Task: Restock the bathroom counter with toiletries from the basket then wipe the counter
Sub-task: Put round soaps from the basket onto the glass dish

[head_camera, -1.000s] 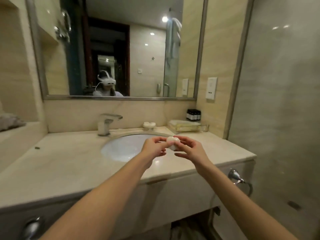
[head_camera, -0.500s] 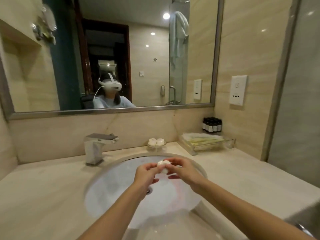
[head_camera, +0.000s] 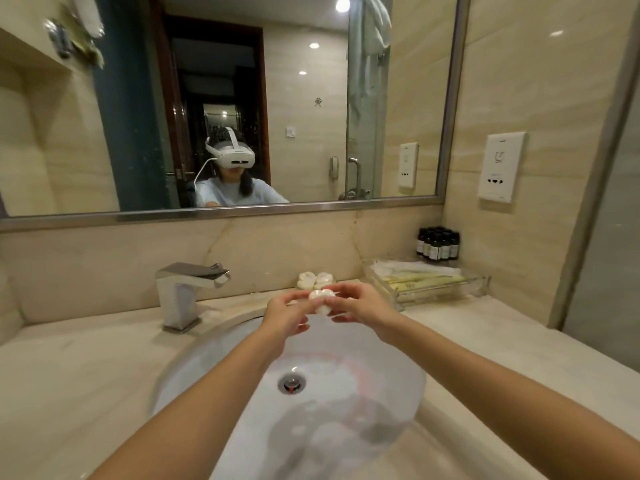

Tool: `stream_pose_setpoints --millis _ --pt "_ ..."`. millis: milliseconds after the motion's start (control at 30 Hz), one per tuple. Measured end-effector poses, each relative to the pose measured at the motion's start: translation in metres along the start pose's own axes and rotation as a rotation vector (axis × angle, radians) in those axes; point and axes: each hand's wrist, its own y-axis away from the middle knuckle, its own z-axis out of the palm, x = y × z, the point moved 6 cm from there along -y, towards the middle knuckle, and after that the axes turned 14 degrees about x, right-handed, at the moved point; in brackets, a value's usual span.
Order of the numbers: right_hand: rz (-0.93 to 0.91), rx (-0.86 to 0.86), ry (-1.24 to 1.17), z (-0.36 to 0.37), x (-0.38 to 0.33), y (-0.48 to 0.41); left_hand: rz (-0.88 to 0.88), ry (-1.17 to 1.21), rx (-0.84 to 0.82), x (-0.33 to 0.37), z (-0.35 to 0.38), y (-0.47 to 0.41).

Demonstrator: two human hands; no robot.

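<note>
A small white soap (head_camera: 320, 301), judged light and slippery, is pinched at its sides by left hand (head_camera: 285, 315) and right hand (head_camera: 360, 306).

Polished beige marble counter (head_camera: 519, 344) and backsplash (head_camera: 104, 271) — glossy, veined. The faucet (head_camera: 183, 292) is brushed metal, the basin (head_camera: 381, 393) smooth white ceramic, the tray (head_camera: 478, 285) clear acrylic — mirror frame (head_camera: 221, 213) satin steel.
</note>
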Motion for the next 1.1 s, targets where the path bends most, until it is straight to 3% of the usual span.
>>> stream_pose_setpoints --millis 200,400,733,900,1100 --pt "0.025 -0.059 -0.031 0.011 -0.013 -0.009 -0.007 0.041 0.055 0.014 -0.013 0.001" --pt "0.082 0.021 -0.125 0.004 0.002 -0.022 0.009 0.024 0.081 0.007 0.006 -0.016" --pt "0.111 0.086 -0.112 0.007 0.006 -0.12 0.176 0.039 0.094 0.02 0.03 -0.11" --pt "0.108 0.077 -0.042 0.018 0.025 -0.165 0.288 -0.132 0.104 0.009 0.032 -0.155" --pt "0.049 0.096 0.189 0.019 0.06 -0.195 0.293 -0.249 0.116 -0.016 0.038 -0.183"
